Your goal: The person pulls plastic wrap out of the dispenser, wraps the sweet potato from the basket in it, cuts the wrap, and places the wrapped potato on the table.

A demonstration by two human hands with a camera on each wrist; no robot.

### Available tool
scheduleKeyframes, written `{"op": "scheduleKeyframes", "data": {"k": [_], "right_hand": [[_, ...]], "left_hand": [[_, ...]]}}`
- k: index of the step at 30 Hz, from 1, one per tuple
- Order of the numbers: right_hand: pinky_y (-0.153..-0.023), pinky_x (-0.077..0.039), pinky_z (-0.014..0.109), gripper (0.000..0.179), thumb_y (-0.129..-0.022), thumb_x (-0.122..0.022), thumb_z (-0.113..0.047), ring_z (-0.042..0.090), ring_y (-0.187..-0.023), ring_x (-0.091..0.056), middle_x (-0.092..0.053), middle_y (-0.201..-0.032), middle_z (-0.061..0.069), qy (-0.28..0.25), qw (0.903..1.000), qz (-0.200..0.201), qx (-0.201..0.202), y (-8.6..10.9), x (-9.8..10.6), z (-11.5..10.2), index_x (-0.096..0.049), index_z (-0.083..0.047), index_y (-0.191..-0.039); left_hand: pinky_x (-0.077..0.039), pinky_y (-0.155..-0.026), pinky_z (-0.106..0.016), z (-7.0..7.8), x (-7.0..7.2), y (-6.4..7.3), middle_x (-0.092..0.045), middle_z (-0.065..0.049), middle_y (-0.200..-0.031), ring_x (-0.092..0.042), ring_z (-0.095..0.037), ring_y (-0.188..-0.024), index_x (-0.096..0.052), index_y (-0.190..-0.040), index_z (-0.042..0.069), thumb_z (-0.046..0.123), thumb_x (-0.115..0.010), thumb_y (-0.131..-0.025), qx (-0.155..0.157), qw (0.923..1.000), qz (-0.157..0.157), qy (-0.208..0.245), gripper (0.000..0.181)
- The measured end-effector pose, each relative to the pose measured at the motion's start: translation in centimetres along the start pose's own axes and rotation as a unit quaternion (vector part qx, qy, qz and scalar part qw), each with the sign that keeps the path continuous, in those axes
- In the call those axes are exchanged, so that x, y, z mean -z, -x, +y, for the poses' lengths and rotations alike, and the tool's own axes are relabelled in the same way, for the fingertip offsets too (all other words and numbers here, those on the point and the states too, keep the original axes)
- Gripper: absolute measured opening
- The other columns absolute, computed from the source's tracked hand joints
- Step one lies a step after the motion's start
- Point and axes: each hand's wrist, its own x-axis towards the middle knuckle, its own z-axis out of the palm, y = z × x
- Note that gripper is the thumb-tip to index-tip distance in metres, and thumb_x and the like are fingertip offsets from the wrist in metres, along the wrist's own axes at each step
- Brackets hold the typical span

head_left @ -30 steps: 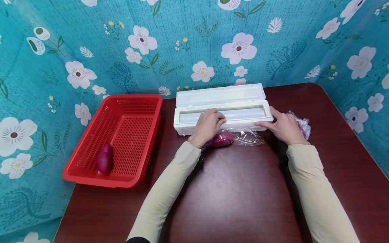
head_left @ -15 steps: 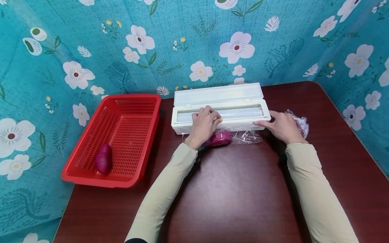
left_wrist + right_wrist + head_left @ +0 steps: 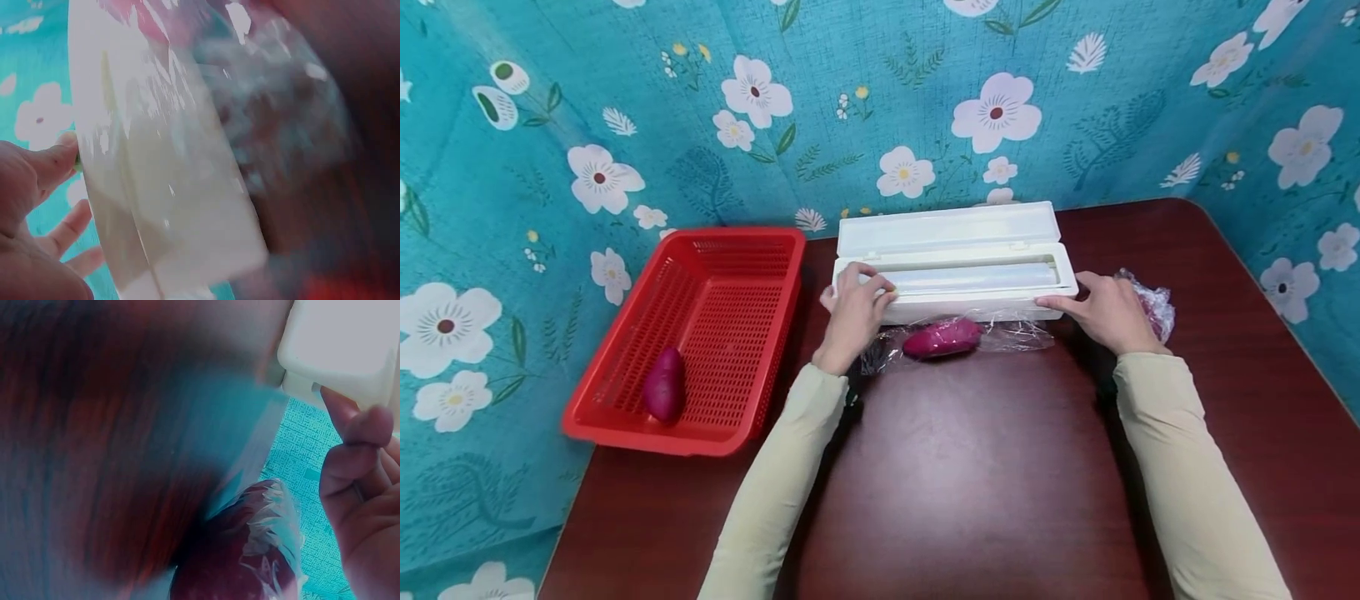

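Observation:
A white cling film box (image 3: 973,309) lies with its lid (image 3: 947,231) tipped back and a film roll (image 3: 970,277) inside. My left hand (image 3: 850,321) pinches a small yellow-green slide cutter (image 3: 78,164) at the box's front rim, near the left end. The right hand (image 3: 1112,312) grips the right end, thumb in front and fingers behind. A purple sweet potato (image 3: 943,337) sits against the box front, with clear film (image 3: 1015,335) on and around it. In the left wrist view the film hangs over the box front.
The red basket (image 3: 775,350) on the left holds one bare purple sweet potato (image 3: 665,385). A film-wrapped sweet potato (image 3: 231,569) lies behind the right hand, near the right side of the dark table (image 3: 970,483). A blue floral curtain (image 3: 820,108) stands at the back.
My left hand has slid leftward along the box front with the slide cutter, uncovering the sweet potato before the box. The right hand keeps its grip on the right end.

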Motion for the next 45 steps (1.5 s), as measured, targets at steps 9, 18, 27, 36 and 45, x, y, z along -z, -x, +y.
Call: {"op": "scheduleKeyframes", "data": {"k": [9, 18, 27, 36, 45], "right_hand": [[-0.058, -0.035, 0.037, 0.057, -0.078, -0.074, -0.053, 0.027, -0.062, -0.049, -0.055, -0.058, 0.011, -0.005, 0.9999, -0.012, -0.006, 0.0, -0.1, 0.1, -0.062, 0.002, -0.090], [-0.058, -0.034, 0.036, 0.055, -0.079, -0.075, -0.051, 0.026, -0.060, -0.047, -0.050, -0.055, 0.008, -0.002, 1.0000, -0.009, 0.002, -0.2, 0.1, 0.3, -0.061, 0.002, -0.086], [-0.077, -0.038, 0.053, 0.067, -0.081, -0.069, -0.057, 0.035, -0.075, -0.052, -0.059, -0.063, 0.015, 0.002, 0.9994, -0.031, -0.013, -0.2, 0.5, 0.6, -0.063, 0.005, -0.103], [-0.076, -0.037, 0.052, 0.065, -0.082, -0.069, -0.056, 0.035, -0.076, -0.051, -0.062, -0.068, 0.017, 0.001, 0.9994, -0.035, -0.008, -0.5, 0.5, 0.4, -0.063, 0.005, -0.104], [-0.082, -0.040, 0.056, 0.066, -0.083, -0.067, -0.057, 0.035, -0.075, -0.057, -0.065, -0.069, 0.017, -0.012, 0.9987, -0.047, -0.017, -0.4, 0.4, 0.6, -0.062, 0.005, -0.106]], "left_hand": [[-0.049, -0.090, -0.051, -1.3, 1.4, 0.5, -0.040, -0.014, -0.136, -0.049, -0.034, -0.119, -0.072, -0.099, 0.012, 0.022, -0.060, -0.095, -0.011, 0.9997, -0.006, -0.023, 0.016], [-0.055, -0.080, -0.044, -3.5, 2.1, 0.7, -0.038, -0.007, -0.142, -0.050, -0.030, -0.127, -0.072, -0.099, 0.013, 0.024, -0.060, -0.095, 0.008, 1.0000, 0.001, 0.005, 0.016], [-0.040, -0.109, -0.041, -5.6, 2.0, 1.4, -0.040, -0.016, -0.142, -0.046, -0.034, -0.132, -0.071, -0.101, 0.004, 0.016, -0.059, -0.096, 0.001, 0.9944, 0.030, 0.101, 0.018], [-0.046, -0.101, -0.041, -6.8, 2.1, 1.7, -0.053, -0.017, -0.140, -0.056, -0.029, -0.125, -0.069, -0.105, 0.007, 0.017, -0.058, -0.096, 0.024, 0.9952, 0.038, 0.087, 0.017], [-0.042, -0.060, -0.030, -6.9, 2.2, 2.2, -0.065, -0.010, -0.068, -0.048, -0.018, -0.057, -0.068, -0.110, 0.015, 0.023, -0.057, -0.098, 0.059, 0.9931, 0.040, 0.094, 0.018]]}}
